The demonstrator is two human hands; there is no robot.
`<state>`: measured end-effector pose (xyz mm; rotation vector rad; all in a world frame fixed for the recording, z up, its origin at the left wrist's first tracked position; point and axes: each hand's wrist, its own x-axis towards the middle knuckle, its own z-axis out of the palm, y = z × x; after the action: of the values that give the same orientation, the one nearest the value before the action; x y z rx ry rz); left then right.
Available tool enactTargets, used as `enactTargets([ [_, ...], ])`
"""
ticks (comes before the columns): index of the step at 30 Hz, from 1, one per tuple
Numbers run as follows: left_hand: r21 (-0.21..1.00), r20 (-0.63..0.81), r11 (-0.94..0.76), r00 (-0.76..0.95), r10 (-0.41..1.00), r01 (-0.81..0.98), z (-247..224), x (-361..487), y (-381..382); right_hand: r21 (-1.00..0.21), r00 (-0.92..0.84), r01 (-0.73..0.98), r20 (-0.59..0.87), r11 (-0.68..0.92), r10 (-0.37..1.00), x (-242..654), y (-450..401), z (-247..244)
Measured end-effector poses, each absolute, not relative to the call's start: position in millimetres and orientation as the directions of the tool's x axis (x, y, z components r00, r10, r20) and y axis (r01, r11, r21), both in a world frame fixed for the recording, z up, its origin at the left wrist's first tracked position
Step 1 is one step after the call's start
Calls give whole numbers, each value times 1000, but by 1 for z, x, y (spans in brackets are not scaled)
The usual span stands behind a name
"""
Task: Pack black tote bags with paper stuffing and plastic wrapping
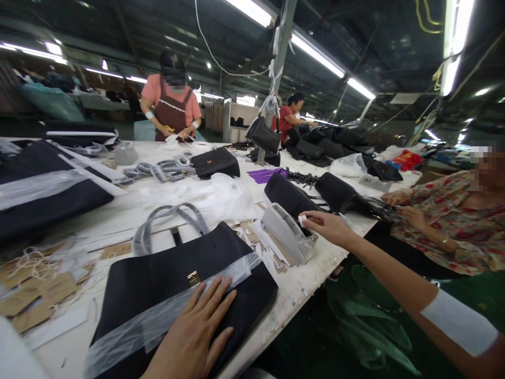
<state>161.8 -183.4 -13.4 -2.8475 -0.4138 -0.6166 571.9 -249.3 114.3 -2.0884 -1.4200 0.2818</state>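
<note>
A black handbag (pixel 158 284) with a gold clasp lies on the white table, a band of clear plastic film (pixel 130 329) across its front. Its wrapped handles (pixel 148 226) stand up at the far side. My left hand (pixel 197 326) rests flat on the bag and film, fingers spread, just below the clasp. Out to the right, my right hand (pixel 321 226) pinches a small white piece (pixel 302 220) beside a grey tape dispenser (pixel 282 231).
Brown tags (pixel 43 289) with strings lie at the left, near another black bag (pixel 39 184). White wrapping (pixel 221 197), more black bags (pixel 290 195) and a purple sheet (pixel 264 175) lie farther back. A person in a floral shirt (pixel 453 221) works at the right; two others stand behind the table.
</note>
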Motion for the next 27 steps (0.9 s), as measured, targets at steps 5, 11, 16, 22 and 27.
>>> enactTargets([
  [5, -193, 458, -928, 866, 203, 319, -14, 163, -182, -951, 465, 278, 12, -133, 885, 578, -264, 107],
  [11, -200, 459, -929, 867, 193, 312, -16, 164, -181, -994, 595, 66, -30, -86, 803, 585, -267, 123],
  [16, -158, 464, -939, 862, 202, 305, -17, 164, -182, -992, 547, -83, -122, -91, 829, 568, -275, 131],
  [22, -108, 448, -945, 864, 232, 310, -15, 163, -184, -972, 380, -181, -211, -151, 901, 533, -280, 108],
  [27, -51, 438, -953, 864, 247, 299, -14, 162, -184, -987, 364, -109, -153, -122, 919, 535, -274, 107],
])
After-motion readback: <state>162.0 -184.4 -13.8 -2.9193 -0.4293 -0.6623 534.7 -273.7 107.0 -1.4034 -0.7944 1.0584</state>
